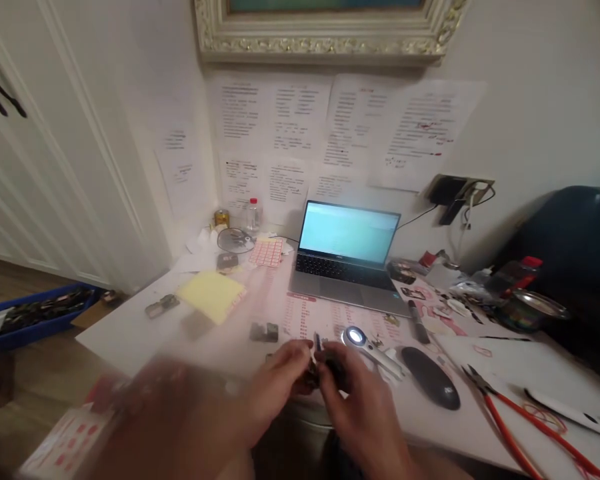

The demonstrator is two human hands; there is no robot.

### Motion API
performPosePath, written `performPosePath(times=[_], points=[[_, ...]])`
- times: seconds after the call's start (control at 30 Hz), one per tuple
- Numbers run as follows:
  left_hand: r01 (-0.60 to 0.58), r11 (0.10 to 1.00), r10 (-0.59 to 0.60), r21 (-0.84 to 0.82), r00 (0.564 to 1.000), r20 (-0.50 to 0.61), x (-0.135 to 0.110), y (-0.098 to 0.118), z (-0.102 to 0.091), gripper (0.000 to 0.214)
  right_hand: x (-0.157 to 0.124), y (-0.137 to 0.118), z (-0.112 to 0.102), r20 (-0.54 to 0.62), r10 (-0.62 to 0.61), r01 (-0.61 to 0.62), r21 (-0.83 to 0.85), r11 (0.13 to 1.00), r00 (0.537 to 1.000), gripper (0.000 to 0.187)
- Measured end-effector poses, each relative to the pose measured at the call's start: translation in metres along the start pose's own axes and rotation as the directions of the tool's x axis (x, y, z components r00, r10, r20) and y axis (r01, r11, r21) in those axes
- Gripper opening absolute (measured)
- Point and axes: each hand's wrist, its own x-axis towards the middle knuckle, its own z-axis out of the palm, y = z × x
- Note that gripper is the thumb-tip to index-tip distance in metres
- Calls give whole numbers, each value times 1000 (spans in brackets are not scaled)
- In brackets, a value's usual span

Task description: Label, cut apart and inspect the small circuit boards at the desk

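Near the front edge of the desk, my left hand (283,377) and my right hand (360,400) meet with fingers closed around a small dark part (311,375). A thin bluish strip (317,342) sticks up between the fingertips. Most of the part is covered by the fingers, so its kind cannot be made out. Just beyond my hands lies a small grey metal-looking piece (264,332). To the right of my right hand rests a magnifier with its lens lit (355,337), beside a dark computer mouse (430,378).
An opened laptop (343,267) stands at the back. Orange-handled pliers (505,413) and a white-handled tool (570,412) lie at the right. Yellow paper (213,295) and another metal piece (163,305) are at the left. On the floor sits a blue tray (43,328) of dark parts.
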Motion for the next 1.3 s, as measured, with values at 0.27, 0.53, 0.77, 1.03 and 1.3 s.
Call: performPosePath(times=[0.27, 0.53, 0.77, 1.03, 1.3], points=[[-93, 986, 125, 141, 963, -238, 10, 20, -44, 45, 43, -13, -12, 374, 20, -73, 128, 989, 927, 46], [-103, 988, 136, 113, 928, -348, 14, 22, -57, 48, 67, -7, -11, 499, -97, 218, -190, 957, 861, 38], [-132, 701, 385, 700, 897, -216, 9, 22, -68, 14, 108, 34, -5, 499, 74, 159, -408, 899, 863, 24], [-266, 373, 238, 889, 953, 185, -5, 12, -72, 39, 94, 38, 2, 484, 56, 193, -449, 872, 873, 44], [-192, 367, 223, 910, 968, 114, -5, 18, -60, 24, 93, 36, -3, 522, 28, 223, -411, 884, 853, 38]])
